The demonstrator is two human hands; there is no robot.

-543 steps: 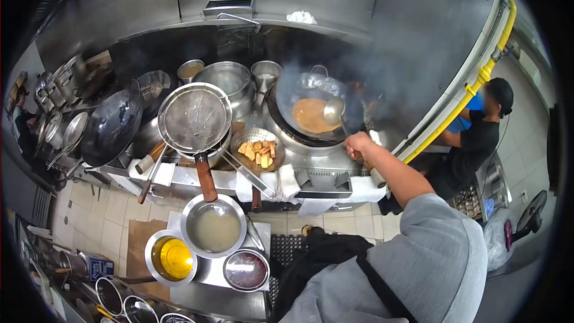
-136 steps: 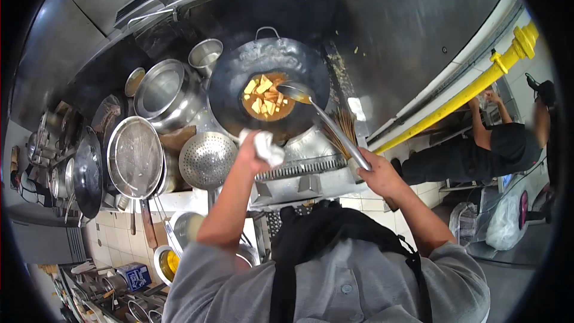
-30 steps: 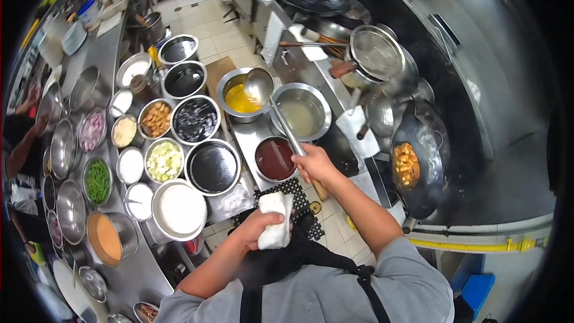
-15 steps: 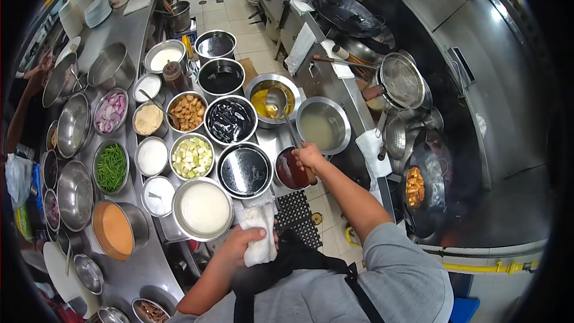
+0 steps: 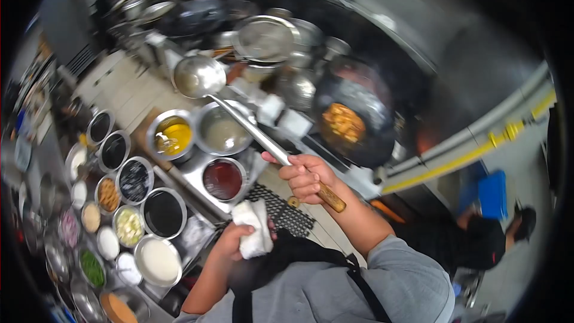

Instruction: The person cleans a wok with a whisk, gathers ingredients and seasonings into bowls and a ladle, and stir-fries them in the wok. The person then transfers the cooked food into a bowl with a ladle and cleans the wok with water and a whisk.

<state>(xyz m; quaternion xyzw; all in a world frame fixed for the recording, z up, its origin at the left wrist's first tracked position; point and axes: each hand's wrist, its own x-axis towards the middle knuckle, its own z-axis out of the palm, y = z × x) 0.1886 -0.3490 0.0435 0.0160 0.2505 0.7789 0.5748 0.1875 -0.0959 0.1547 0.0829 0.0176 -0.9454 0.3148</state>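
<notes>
My right hand (image 5: 306, 178) grips a long metal ladle (image 5: 254, 131) near its wooden handle end. The ladle's round bowl (image 5: 199, 76) is raised above the pot of cloudy liquid (image 5: 224, 133); whether it holds anything is hard to make out. A folded white cloth (image 5: 253, 230) is bunched in my left hand (image 5: 234, 240), close to my apron. Left of the ladle stands a pot of yellow oil (image 5: 173, 136). Below it, a container of dark red sauce (image 5: 223, 179) sits near my hands. In the black wok (image 5: 373, 104) on the stove lie orange-brown pieces of food (image 5: 343, 123).
Several bowls of ingredients fill the counter at left, among them a white liquid (image 5: 158, 260) and a dark sauce (image 5: 163, 213). A mesh strainer (image 5: 265, 39) rests at the back. A yellow pipe (image 5: 454, 161) edges the stove; another person (image 5: 472, 236) is behind it at right.
The ladle has come up out of the yellow oil pot and is now held aloft. My view has swung right toward the wok. My left hand still holds the cloth.
</notes>
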